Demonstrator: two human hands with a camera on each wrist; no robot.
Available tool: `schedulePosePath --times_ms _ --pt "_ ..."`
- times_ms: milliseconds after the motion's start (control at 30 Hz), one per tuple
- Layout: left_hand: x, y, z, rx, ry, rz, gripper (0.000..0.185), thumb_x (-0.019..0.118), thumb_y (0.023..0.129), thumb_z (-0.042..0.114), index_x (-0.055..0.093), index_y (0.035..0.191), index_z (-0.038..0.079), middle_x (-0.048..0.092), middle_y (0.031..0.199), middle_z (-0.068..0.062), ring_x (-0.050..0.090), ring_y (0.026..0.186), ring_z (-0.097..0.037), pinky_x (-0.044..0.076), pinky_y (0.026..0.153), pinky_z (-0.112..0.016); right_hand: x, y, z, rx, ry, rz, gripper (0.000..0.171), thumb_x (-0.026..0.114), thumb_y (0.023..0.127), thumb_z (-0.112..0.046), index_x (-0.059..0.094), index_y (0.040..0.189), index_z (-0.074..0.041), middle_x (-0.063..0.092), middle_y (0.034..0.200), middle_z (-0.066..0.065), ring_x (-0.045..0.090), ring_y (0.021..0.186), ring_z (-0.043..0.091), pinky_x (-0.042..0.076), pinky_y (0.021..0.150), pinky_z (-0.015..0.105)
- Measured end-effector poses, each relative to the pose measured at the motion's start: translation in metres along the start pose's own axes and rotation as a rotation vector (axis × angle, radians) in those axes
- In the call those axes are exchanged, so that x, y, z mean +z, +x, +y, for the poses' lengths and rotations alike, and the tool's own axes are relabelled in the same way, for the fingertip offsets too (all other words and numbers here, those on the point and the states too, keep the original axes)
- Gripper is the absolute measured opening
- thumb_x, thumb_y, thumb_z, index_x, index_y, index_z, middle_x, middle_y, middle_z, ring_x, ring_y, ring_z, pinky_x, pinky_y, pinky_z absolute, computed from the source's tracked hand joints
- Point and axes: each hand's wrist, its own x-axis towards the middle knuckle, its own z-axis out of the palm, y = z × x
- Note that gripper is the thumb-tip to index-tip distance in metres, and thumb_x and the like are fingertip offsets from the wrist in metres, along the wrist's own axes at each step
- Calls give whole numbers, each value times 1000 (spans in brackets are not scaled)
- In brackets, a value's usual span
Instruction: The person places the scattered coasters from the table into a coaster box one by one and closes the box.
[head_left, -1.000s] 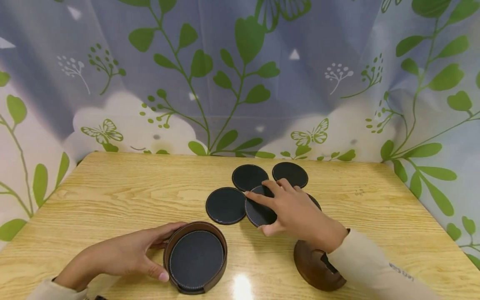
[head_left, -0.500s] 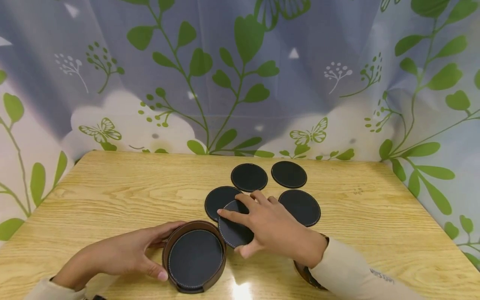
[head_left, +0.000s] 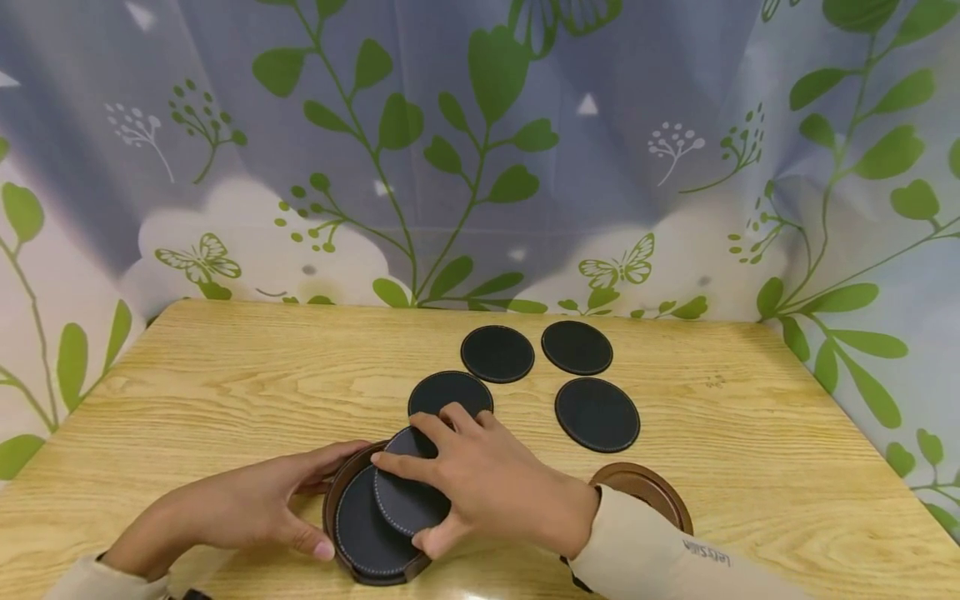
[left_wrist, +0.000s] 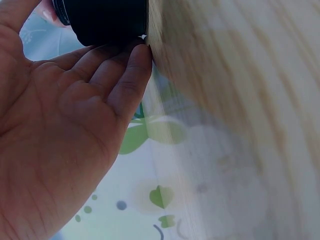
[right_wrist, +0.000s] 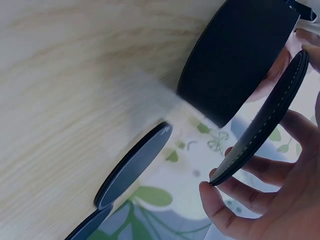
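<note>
One round black stitched leather coaster (head_left: 408,500) pinched in my right hand (head_left: 487,483), tilted over round brown leather holder (head_left: 337,492); my left hand (head_left: 247,508) grips holder's side.

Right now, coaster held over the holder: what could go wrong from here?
1. The right hand holds a black round stitched coaster tilted over the brown leather holder; it overhangs the far rim, so it may catch there instead of seating on the coaster already inside.
2. The left hand grips only the holder's left wall; a push from the right could slide it on the wooden table.
3. The right sleeve lies over the brown round lid and might drag it.
</note>
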Motion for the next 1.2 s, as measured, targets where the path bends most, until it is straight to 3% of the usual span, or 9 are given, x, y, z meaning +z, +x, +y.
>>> schedulePosePath --times_ms 300,867,1000,1100,1200 --pt "-1 -1 1 -28 28 12 100 82 91 27 21 169 15 25 172 -19 32 154 -49 31 103 -6 -3 11 -17 -64 2 -22 78 68 89 -70 40 159 -49 50 154 2 51 119 20 49 93 39" --pt "-1 -2 2 -68 55 24 102 82 91 30 19 169 14 24 172 -23 32 154 -49 33 103 -7 1 25 -26 -109 33 -56 75 66 93 -69 40 159 -47 46 159 -2 50 119 20 48 92 43" --pt "-1 -2 1 -88 57 15 101 81 93 30 17 170 13 22 172 -23 36 153 -48 37 120 -45 0 28 -28 -107 41 -80 75 64 94 -70 38 160 -47 44 162 -2 51 126 22 49 95 45" --pt "-1 -1 1 -90 39 5 102 80 93 28 15 170 11 20 172 -25 38 151 -49 29 114 -74 0 28 -29 -105 49 -92 75 64 94 -69 37 161 -47 43 163 -2 51 129 23 49 97 48" --pt "-2 -1 1 -91 35 2 102 80 93 28 14 170 11 19 173 -25 37 152 -49 28 114 -75 0 28 -30 -102 45 -91 75 65 94 -69 38 160 -47 43 163 -2 51 127 22 50 95 48"
